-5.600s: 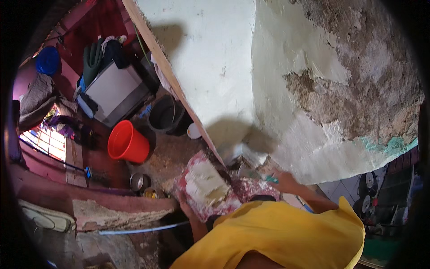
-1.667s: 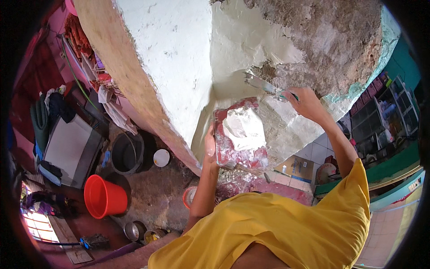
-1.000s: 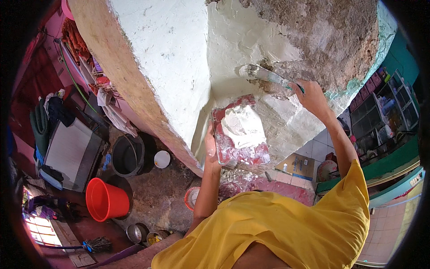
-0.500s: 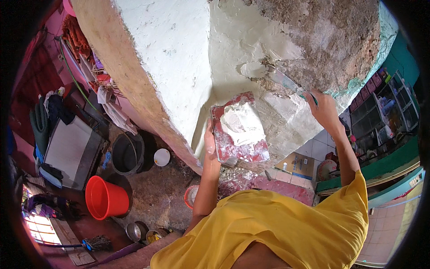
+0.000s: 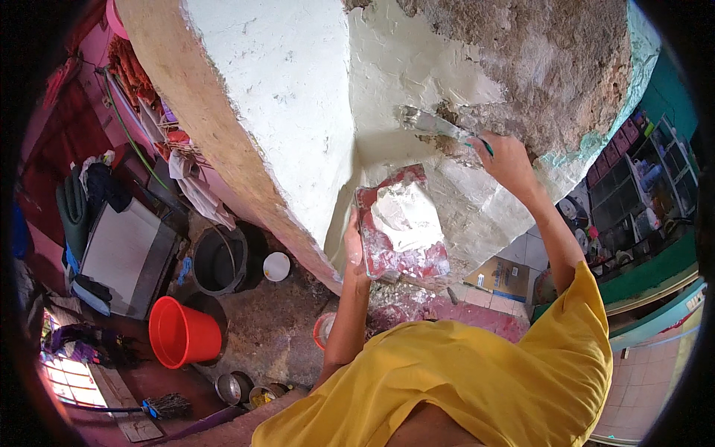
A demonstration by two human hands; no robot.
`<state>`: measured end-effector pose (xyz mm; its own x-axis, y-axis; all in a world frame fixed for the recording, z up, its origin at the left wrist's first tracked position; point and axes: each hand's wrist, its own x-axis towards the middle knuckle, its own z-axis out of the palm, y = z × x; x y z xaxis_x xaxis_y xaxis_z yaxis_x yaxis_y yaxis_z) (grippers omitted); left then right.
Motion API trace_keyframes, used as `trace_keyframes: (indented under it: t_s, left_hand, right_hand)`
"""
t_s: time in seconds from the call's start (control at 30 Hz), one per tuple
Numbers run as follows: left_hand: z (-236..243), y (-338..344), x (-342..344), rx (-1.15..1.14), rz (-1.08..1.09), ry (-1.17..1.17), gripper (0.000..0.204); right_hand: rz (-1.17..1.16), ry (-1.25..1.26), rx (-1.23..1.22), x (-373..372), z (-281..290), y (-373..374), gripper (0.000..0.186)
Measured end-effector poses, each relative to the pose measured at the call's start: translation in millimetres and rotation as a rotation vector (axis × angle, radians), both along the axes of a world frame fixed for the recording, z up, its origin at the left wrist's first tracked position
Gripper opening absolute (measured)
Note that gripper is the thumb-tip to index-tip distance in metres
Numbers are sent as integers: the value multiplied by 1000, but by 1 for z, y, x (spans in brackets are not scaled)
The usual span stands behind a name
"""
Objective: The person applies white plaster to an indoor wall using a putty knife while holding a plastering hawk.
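Note:
My left hand (image 5: 354,242) grips a flat red board (image 5: 398,262) by its left side, fingers out of sight beneath it. A heap of white plaster (image 5: 407,214) lies on the board. My right hand (image 5: 509,165) is closed round the handle of a putty knife (image 5: 439,127), whose blade points left and lies at the wall, smeared with plaster. Behind it the wall (image 5: 417,67) has a smooth cream-white coat on the left, while rough brown, crumbling surface (image 5: 551,67) shows at the upper right.
Left on the floor stand a red bucket (image 5: 179,333), a black bucket (image 5: 220,261), a white lid-like disc (image 5: 276,266) and metal pots (image 5: 233,387). A cardboard box (image 5: 503,276) lies low on the right. Farther right is a dish rack (image 5: 655,179).
My right hand and the putty knife have moved left across the wall, the blade now flatter. The board in my left hand has shifted only slightly.

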<state>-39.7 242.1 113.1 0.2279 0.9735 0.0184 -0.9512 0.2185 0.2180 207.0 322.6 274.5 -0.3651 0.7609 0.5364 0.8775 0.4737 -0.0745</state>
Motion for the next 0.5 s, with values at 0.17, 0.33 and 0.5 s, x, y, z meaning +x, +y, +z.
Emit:
trace_keyframes:
  t_s: [0.17, 0.33, 0.5]
  left_hand:
    - [2, -2, 1, 38, -19, -105, 57]
    - [-4, -1, -1, 65, -29, -147, 56]
    - [-10, 0, -3, 10, -25, -81, 57]
  right_hand:
    - [-95, 52, -66, 25, 4, -21, 30]
    - [-34, 101, 14, 47, -5, -53, 22]
    - [53, 116, -3, 8, -9, -51, 24]
